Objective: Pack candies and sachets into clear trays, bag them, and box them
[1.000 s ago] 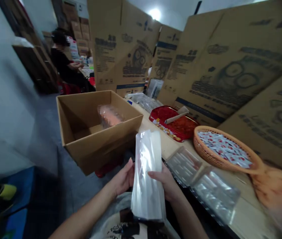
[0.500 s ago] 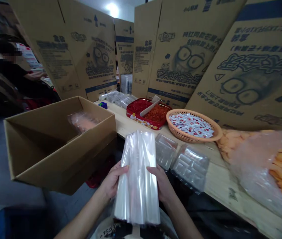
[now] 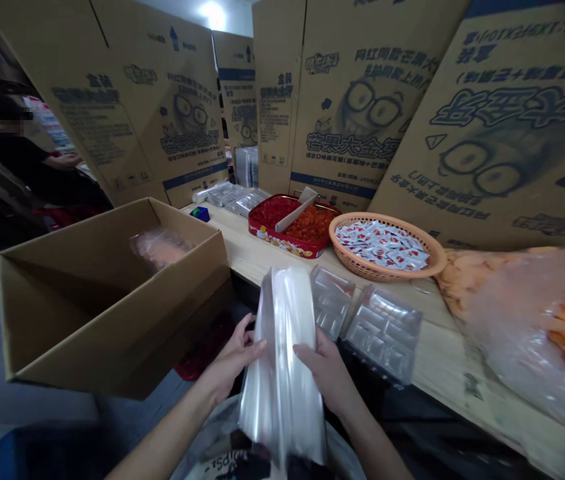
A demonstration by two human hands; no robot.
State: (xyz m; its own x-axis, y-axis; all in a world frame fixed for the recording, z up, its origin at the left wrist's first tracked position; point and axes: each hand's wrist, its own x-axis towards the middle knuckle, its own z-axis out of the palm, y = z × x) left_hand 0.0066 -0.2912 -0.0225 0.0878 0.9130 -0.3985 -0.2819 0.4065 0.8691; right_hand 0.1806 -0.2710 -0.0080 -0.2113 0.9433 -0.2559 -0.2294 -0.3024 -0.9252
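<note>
A stack of clear plastic bags [image 3: 285,373] is held upright in front of my body, bent lengthwise and shiny. My right hand [image 3: 325,367] grips its right edge, thumb on the front face. At the left edge, my left hand [image 3: 237,357] pinches the bags between thumb and curled fingers. Just behind the stack, two clear plastic compartment trays, a left one [image 3: 331,300] and a right one [image 3: 386,333], sit at the table's front edge. The stack partly covers the left tray.
An open cardboard box [image 3: 112,293] holds a packed bag [image 3: 160,247]. On the wooden table [image 3: 245,250] are a red tub [image 3: 290,223], an orange basket [image 3: 387,247] of sachets and a bag of orange slices [image 3: 537,320]. Cardboard panels [image 3: 357,100] stand behind. A person [image 3: 17,147] works at far left.
The bag stack has gone from nearly flat to folded narrower, its left side pushed inward and its lower end fanned. My left hand's fingers have lifted and shifted slightly right.
</note>
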